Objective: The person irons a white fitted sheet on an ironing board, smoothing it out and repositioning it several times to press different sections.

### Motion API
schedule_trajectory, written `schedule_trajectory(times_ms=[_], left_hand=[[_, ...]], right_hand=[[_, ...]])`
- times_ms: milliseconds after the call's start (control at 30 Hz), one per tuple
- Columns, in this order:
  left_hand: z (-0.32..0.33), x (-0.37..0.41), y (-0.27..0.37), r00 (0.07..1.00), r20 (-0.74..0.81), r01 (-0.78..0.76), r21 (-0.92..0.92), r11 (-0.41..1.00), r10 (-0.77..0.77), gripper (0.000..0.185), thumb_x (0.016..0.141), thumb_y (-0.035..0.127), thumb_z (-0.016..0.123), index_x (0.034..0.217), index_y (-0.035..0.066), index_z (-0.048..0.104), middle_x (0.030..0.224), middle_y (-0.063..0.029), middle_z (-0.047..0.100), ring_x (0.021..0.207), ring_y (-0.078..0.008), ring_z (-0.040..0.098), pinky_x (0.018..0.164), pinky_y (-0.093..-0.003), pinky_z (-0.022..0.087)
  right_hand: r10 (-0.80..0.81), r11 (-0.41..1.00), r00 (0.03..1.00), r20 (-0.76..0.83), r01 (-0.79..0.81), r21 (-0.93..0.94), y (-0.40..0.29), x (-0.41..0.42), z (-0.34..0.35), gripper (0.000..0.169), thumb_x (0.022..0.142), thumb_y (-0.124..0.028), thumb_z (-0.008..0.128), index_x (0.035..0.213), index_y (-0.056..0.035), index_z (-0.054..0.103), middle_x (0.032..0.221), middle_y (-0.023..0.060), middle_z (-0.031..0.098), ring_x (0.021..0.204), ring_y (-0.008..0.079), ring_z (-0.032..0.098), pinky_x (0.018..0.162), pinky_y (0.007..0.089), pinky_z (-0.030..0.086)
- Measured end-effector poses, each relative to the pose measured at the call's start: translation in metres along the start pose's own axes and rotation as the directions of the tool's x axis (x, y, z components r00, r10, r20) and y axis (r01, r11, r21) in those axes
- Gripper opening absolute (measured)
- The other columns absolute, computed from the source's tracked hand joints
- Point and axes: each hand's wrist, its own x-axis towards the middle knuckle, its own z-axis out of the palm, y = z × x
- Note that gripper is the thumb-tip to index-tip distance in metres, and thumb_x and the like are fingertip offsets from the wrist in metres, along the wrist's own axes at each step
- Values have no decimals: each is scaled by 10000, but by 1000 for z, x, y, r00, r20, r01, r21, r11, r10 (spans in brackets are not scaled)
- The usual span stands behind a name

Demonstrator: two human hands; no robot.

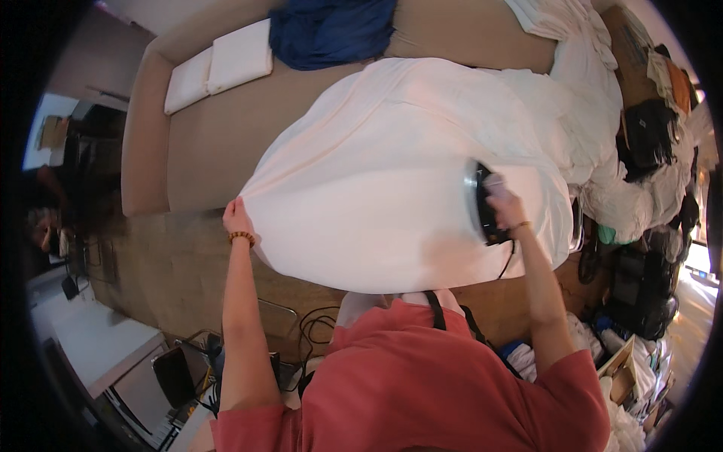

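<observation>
A large white cloth (361, 209) lies spread in front of me over a support that it hides. My left hand (238, 219), with a beaded bracelet at the wrist, pinches the cloth's left corner and holds it taut. On the right, my right hand (507, 208) is closed around the handle of a clothes iron (484, 206), blurred, with its soleplate side against the cloth. The iron's dark cord hangs over the cloth's near edge. Wrinkled folds of the cloth gather toward the far right.
Beyond the cloth stands a beige sofa (226, 141) with white cushions (240, 56) and a dark blue cloth (333, 34). Cables (310, 330) lie on the wooden floor by my legs. A white table (101, 344) is at lower left; bags and an open box (621, 361) crowd the right.
</observation>
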Motion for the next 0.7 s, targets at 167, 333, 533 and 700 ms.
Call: schedule_trajectory(times_ms=[167,333,533,700], left_hand=[[4,7,-8,999,0,35,151,988,-36,293,826,242,531,928,-30,577,809,-54,590,710,-137,499,665,-260,409],[4,28,-30,999,-42,37,218,975,-28,290,802,255,551,900,-15,588,784,-87,604,695,-176,535,658,-290,424],[-9,29,-51,977,28,211,52,976,-213,341,821,270,526,970,-34,560,863,-100,604,718,-195,544,673,-301,430],[-53,3,-93,851,48,521,37,852,-523,331,859,306,450,902,-7,551,732,-62,570,636,-199,513,579,-313,424]], right_hand=[[-644,709,669,372,704,-38,-102,-37,169,414,702,-167,513,1106,-77,520,1126,122,520,1024,257,494,911,293,359],[-531,687,712,459,679,-259,-156,-72,308,379,685,-180,465,1047,-90,533,959,176,576,909,320,532,814,386,419],[-699,455,524,486,851,-262,-133,-67,287,433,702,-98,432,1132,-117,479,1105,109,524,942,305,536,848,376,415],[-531,722,841,104,513,-464,-68,-48,139,460,673,-43,419,1111,-150,510,1100,95,534,993,279,512,869,339,401]])
